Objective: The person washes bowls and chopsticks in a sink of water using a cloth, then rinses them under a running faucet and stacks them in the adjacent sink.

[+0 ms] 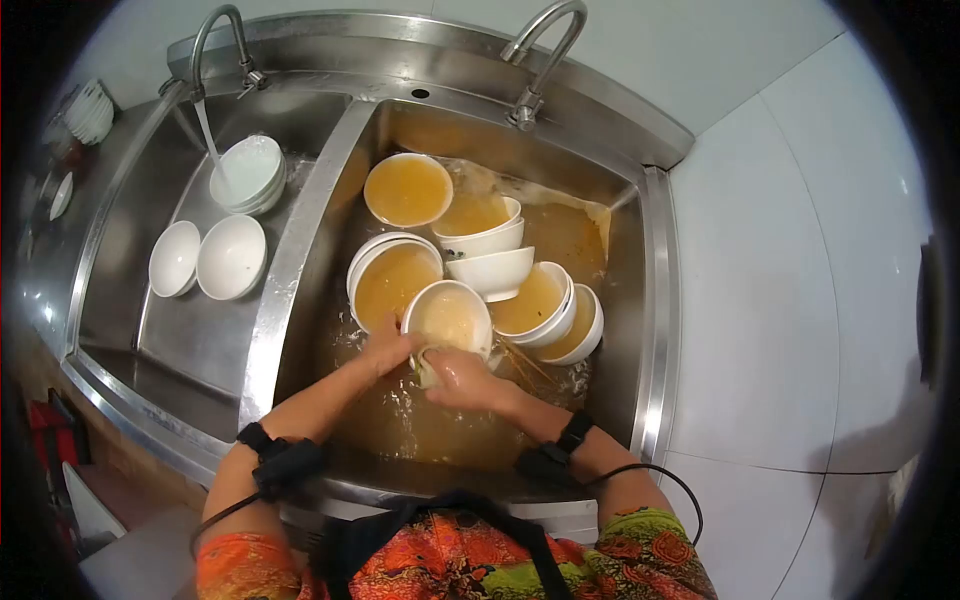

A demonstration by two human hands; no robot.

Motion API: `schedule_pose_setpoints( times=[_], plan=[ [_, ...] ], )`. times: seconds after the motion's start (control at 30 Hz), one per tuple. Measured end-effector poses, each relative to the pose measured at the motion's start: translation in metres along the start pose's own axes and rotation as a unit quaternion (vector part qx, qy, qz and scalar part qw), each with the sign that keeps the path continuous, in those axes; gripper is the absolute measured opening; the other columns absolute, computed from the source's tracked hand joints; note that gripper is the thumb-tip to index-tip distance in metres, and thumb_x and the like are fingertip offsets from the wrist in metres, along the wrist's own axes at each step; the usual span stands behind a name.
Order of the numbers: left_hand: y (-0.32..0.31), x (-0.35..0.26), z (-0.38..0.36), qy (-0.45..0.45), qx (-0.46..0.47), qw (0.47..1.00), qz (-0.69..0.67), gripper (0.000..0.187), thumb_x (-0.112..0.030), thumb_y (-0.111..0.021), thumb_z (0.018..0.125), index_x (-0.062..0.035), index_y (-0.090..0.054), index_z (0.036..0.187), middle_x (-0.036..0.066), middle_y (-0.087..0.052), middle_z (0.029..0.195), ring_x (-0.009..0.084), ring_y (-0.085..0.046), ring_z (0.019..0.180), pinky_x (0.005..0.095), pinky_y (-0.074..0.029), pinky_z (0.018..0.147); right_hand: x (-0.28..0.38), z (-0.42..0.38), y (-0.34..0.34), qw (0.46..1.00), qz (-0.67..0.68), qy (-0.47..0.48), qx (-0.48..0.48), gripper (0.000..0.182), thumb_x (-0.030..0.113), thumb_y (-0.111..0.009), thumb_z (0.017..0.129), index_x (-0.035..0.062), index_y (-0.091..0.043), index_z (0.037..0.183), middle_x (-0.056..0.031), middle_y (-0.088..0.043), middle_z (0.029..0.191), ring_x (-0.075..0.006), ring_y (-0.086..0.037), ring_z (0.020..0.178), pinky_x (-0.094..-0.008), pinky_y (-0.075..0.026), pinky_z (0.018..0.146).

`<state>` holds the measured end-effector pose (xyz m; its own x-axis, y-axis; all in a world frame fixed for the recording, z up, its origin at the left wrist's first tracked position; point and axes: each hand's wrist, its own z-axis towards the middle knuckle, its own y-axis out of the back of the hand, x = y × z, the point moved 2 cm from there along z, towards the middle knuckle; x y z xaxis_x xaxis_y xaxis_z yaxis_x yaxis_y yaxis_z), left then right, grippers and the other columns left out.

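Observation:
A white bowl (449, 312) with cloudy liquid in it is tilted toward me in the right-hand sink. My left hand (388, 345) grips its left rim. At its near edge, my right hand (460, 380) is closed round a pale cloth (428, 368) pressed against the bowl. Just behind stand stacked bowls (398, 285) filled with yellowish water, and a tilted white bowl (495, 272) is beside them. More bowls (535, 303) lie to the right, next to some thin sticks (525, 362) in the murky water.
In the left sink (190, 350), a running faucet (197, 70) pours into stacked white bowls (248, 172), with two single bowls (231, 257) nearer. A second faucet (555, 60) rises behind the right sink. A metal divider (290, 270) separates the sinks.

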<state>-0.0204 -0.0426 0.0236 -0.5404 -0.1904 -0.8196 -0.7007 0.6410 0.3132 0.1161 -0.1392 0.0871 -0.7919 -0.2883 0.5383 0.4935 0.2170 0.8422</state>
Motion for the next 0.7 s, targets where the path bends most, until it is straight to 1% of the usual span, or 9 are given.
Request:
schedule_pose_setpoints(
  times=[0.1,0.17,0.23,0.37,0.4,0.43,0.57,0.63,0.7],
  plan=[
    [-0.021,-0.029,-0.027,0.15,-0.04,0.92,-0.361,0.049,-0.03,-0.063,0.069,0.0,-0.05,0.105,0.015,-0.057,0.088,0.0263,-0.056,0.081,0.0376,-0.046,0.074,0.001,0.003,0.002,0.972,0.227,-0.066,0.014,0.041,0.023,-0.067,0.066,-0.0005,-0.055,0.098,-0.0136,-0.059,0.077,-0.0262,-0.058,0.072,-0.0344,-0.045,0.07],
    [-0.031,-0.025,-0.027,0.166,-0.075,0.895,-0.407,0.043,-0.025,-0.062,0.07,0.0004,-0.05,0.102,0.011,-0.055,0.083,0.0245,-0.054,0.077,0.0353,-0.047,0.072,0.002,0.003,-0.001,0.93,0.354,-0.101,0.017,0.041,0.024,-0.066,0.069,0.0,-0.055,0.1,-0.0132,-0.06,0.074,-0.024,-0.058,0.071,-0.0341,-0.046,0.071],
    [-0.032,-0.032,-0.036,0.138,-0.102,0.894,-0.415,0.041,-0.018,-0.059,0.071,0.0019,-0.052,0.106,0.012,-0.057,0.088,0.0219,-0.055,0.08,0.0324,-0.047,0.072,0.006,-0.002,-0.008,0.698,0.632,-0.333,0.056,0.038,0.024,-0.064,0.072,0.0038,-0.056,0.103,-0.0122,-0.059,0.079,-0.0178,-0.056,0.075,-0.0293,-0.045,0.071],
    [-0.031,-0.034,-0.042,0.078,-0.124,0.902,-0.407,0.044,-0.011,-0.055,0.069,0.0003,-0.054,0.112,0.011,-0.059,0.094,0.0196,-0.055,0.081,0.0301,-0.047,0.073,0.001,-0.028,-0.044,0.781,0.558,-0.28,0.016,0.034,0.019,-0.06,0.075,0.0063,-0.056,0.106,-0.013,-0.058,0.089,-0.0206,-0.055,0.084,-0.0329,-0.043,0.075],
    [-0.029,-0.033,-0.045,0.073,-0.085,0.898,-0.425,0.046,-0.009,-0.054,0.069,-0.0017,-0.055,0.114,0.01,-0.059,0.095,0.019,-0.056,0.082,0.0283,-0.046,0.074,0.006,-0.034,-0.025,0.935,0.269,-0.225,0.044,0.035,0.016,-0.058,0.075,0.0064,-0.056,0.108,-0.0132,-0.057,0.095,-0.0235,-0.054,0.091,-0.0358,-0.041,0.077],
    [-0.026,-0.034,-0.045,0.064,-0.047,0.893,-0.442,0.048,-0.008,-0.052,0.068,-0.0038,-0.055,0.116,0.01,-0.06,0.097,0.0185,-0.056,0.083,0.0265,-0.046,0.075,-0.002,-0.033,-0.023,0.966,0.155,-0.197,0.063,0.035,0.015,-0.057,0.075,0.0061,-0.055,0.109,-0.0139,-0.055,0.099,-0.0268,-0.051,0.096,-0.039,-0.039,0.079],
    [-0.02,-0.029,-0.05,-0.026,0.029,0.948,-0.315,0.051,-0.008,-0.052,0.069,-0.0121,-0.053,0.12,0.008,-0.059,0.097,0.0205,-0.057,0.085,0.0322,-0.051,0.071,-0.036,-0.023,-0.028,0.956,-0.233,-0.172,0.037,0.036,0.014,-0.058,0.072,0.0063,-0.055,0.107,-0.0162,-0.054,0.104,-0.0301,-0.048,0.105,-0.0434,-0.035,0.085],
    [-0.015,-0.049,-0.06,0.112,0.064,0.899,-0.419,0.055,-0.011,-0.054,0.069,-0.0214,-0.049,0.123,0.006,-0.057,0.099,0.0235,-0.057,0.089,0.0418,-0.055,0.062,-0.05,0.0,-0.05,0.959,-0.222,-0.166,-0.065,0.034,0.012,-0.058,0.072,0.0049,-0.053,0.106,-0.0181,-0.054,0.103,-0.0322,-0.05,0.103,-0.0451,-0.038,0.083],
    [-0.023,-0.04,-0.053,0.107,0.069,0.91,-0.395,0.057,-0.016,-0.056,0.07,-0.0283,-0.045,0.125,0.005,-0.056,0.099,0.0262,-0.057,0.086,0.0487,-0.055,0.052,-0.055,0.022,-0.051,0.908,0.052,-0.407,-0.084,0.032,0.008,-0.056,0.076,0.0027,-0.049,0.107,-0.0177,-0.055,0.101,-0.0321,-0.052,0.096,-0.0427,-0.041,0.082]
  ],
)
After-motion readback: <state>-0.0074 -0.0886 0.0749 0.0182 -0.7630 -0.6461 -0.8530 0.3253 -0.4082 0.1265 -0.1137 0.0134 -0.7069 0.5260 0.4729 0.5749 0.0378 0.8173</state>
